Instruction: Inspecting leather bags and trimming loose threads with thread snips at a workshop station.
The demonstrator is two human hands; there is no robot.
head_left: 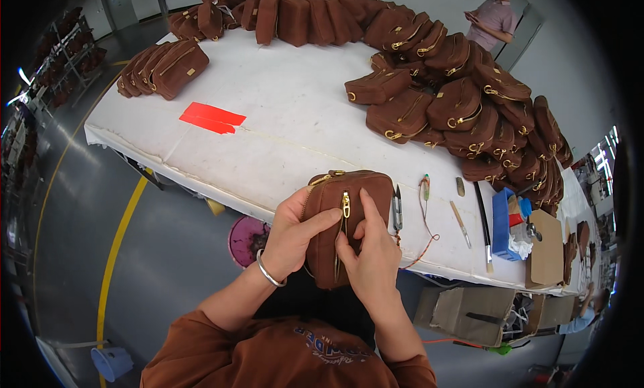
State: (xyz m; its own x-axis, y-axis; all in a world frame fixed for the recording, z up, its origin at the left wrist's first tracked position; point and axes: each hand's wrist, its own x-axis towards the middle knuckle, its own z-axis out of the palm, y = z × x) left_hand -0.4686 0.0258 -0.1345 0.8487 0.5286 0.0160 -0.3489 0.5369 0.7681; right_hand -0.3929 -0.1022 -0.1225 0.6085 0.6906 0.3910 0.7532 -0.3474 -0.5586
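Observation:
A small brown zippered bag is held upright at the table's front edge, in front of my body. My left hand grips its left side, with the thumb lying across the front beside the gold zipper pull. My right hand is on the bag's right side, its index finger stretched up the front panel. Its thumb touches the edge of the front zipper, which is parted below the pull. Another gold zipper runs along the bag's top. The fingers behind the bag are hidden.
White-covered table with heaped brown bags and a short row of bags. Red tape marks its surface. Thread snips, a brush and a blue bin lie rightward. A person stands behind.

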